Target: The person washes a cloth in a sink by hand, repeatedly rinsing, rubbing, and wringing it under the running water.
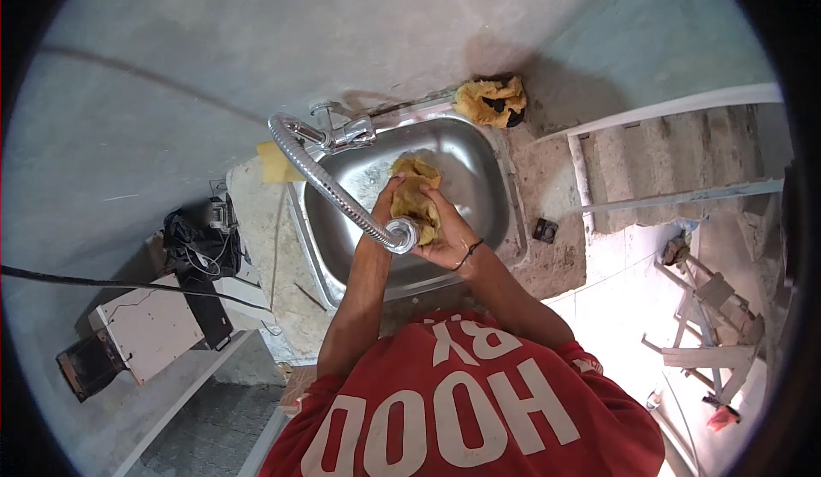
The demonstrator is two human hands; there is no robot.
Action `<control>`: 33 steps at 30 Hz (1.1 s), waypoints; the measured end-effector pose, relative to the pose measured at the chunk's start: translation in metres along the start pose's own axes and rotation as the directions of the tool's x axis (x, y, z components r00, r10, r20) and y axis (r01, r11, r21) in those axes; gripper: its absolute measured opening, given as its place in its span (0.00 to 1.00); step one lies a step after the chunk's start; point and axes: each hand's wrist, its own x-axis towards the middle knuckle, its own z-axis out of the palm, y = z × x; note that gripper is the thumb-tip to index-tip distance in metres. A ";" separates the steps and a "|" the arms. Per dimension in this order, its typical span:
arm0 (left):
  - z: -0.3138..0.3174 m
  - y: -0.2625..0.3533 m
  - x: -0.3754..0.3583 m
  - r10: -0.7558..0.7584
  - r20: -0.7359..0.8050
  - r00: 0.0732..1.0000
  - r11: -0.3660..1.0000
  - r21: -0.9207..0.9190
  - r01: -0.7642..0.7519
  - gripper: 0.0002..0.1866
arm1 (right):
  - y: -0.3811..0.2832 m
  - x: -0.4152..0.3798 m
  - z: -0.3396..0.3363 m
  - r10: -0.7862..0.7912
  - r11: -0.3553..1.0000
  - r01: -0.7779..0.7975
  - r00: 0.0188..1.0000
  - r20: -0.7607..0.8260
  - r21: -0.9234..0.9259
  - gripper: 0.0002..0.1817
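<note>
Both hands are over the metal sink (479,165), closed around a crumpled yellow sponge (416,196). My left hand (386,207) grips it from the left side, partly hidden by the faucet head. On the right, my right hand (449,233) has its fingers wrapped on the same sponge, a dark band at the wrist. The flexible chrome faucet (329,188) arches from the back left of the sink, and its round head hangs over the hands. I cannot make out running water.
A yellow piece with a dark part (489,103) lies at the sink's back right corner. A yellow cloth (278,163) is at the left edge. A small black object (545,231) rests on the right counter. Wooden frames (705,355) stand lower right; a white box (147,327) is lower left.
</note>
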 end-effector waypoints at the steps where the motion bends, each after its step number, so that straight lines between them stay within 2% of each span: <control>1: -0.004 0.000 0.001 -0.034 0.038 0.999 0.999 -0.024 0.035 0.30 | 0.002 0.003 0.003 -0.030 0.998 0.030 1.000 -0.002 0.064 0.31; 4: -0.023 -0.009 0.012 -0.008 0.107 0.994 0.994 -0.109 0.020 0.29 | 0.012 0.007 0.005 -0.017 0.994 0.022 0.999 -0.047 0.112 0.32; 6: -0.032 -0.012 0.020 -0.009 0.102 0.995 0.990 -0.140 0.023 0.28 | 0.017 -0.001 0.010 -0.042 0.992 0.045 0.999 -0.030 0.116 0.30; 8: -0.030 -0.010 0.010 -0.098 0.172 0.980 0.990 -0.081 0.113 0.28 | 0.021 -0.008 0.012 -0.062 0.991 0.063 0.998 -0.013 0.121 0.29; 12: -0.018 -0.016 -0.007 -0.117 0.107 0.987 0.986 -0.109 0.129 0.28 | 0.027 -0.010 0.000 0.006 0.993 -0.005 1.000 -0.001 0.118 0.27; 14: -0.011 -0.018 -0.013 -0.091 0.046 0.995 0.995 -0.029 0.092 0.28 | 0.032 -0.006 -0.018 0.037 0.992 -0.037 0.999 0.001 0.119 0.27; 17: -0.025 -0.023 -0.009 -0.113 0.032 0.993 0.993 -0.020 0.114 0.29 | 0.035 -0.004 -0.043 0.095 0.989 -0.088 0.994 -0.053 0.121 0.28; 19: -0.043 -0.025 0.001 -0.133 0.022 0.991 0.991 -0.002 0.133 0.30 | 0.036 -0.002 -0.049 0.125 0.992 -0.127 0.981 -0.149 -0.008 0.28; 20: -0.053 -0.025 0.007 -0.153 0.012 0.988 0.988 0.017 0.152 0.31 | 0.038 -0.005 -0.051 0.126 0.992 -0.128 0.981 -0.150 -0.007 0.28; 21: -0.064 -0.024 0.011 -0.153 0.012 0.988 0.988 0.017 0.153 0.31 | 0.040 -0.009 -0.051 0.042 0.968 -0.073 0.990 -0.131 -0.240 0.30; 22: -0.072 -0.021 0.013 -0.110 -0.089 0.990 0.989 0.091 0.118 0.32 | 0.041 -0.011 -0.052 -0.036 0.888 -0.011 0.995 -0.094 -0.459 0.33; 23: -0.079 -0.021 0.015 -0.059 -0.185 0.981 0.981 0.169 0.091 0.33 | 0.039 -0.010 -0.058 -0.037 0.888 -0.011 0.995 -0.095 -0.460 0.33; 24: -0.070 -0.018 0.012 -0.060 -0.183 0.981 0.981 0.169 0.092 0.33 | 0.037 -0.005 -0.070 -0.150 0.627 0.096 0.989 0.001 -0.773 0.34; 25: -0.052 -0.013 0.004 -0.034 -0.182 0.983 0.975 0.208 0.072 0.34 | 0.035 -0.003 -0.077 -0.215 0.256 0.186 0.968 0.132 -0.949 0.36; 26: -0.036 -0.010 -0.002 -0.009 -0.179 0.984 0.967 0.248 0.054 0.34 | 0.036 -0.009 -0.073 -0.217 0.257 0.185 0.967 0.130 -0.949 0.36; 27: -0.027 -0.014 -0.003 -0.004 -0.162 0.987 0.982 0.186 0.035 0.34 | 0.036 -0.021 -0.062 -0.292 -0.060 0.150 0.943 0.161 -0.987 0.36; 28: -0.026 -0.018 -0.002 -0.004 -0.159 0.987 0.982 0.188 0.034 0.34 | 0.037 -0.028 -0.056 -0.349 -0.367 0.078 0.912 0.215 -0.927 0.36; 29: -0.026 -0.021 -0.003 -0.012 -0.115 0.993 0.986 0.161 0.030 0.32 | 0.039 -0.030 -0.056 -0.349 -0.370 0.082 0.911 0.220 -0.926 0.36; 31: -0.035 -0.024 -0.001 -0.031 -0.080 0.996 0.993 0.107 0.039 0.28 | 0.039 -0.032 -0.057 -0.482 -0.412 0.089 0.823 0.300 -0.907 0.34; 32: -0.046 -0.026 0.002 -0.017 -0.081 0.997 0.994 0.110 0.026 0.28 | 0.028 -0.031 -0.058 -0.476 -0.416 0.101 0.822 0.312 -0.903 0.34; 33: -0.071 -0.030 0.011 -0.052 -0.018 0.998 0.998 0.040 0.053 0.27 | 0.010 -0.030 -0.056 -0.480 -0.440 0.048 0.832 0.279 -0.897 0.33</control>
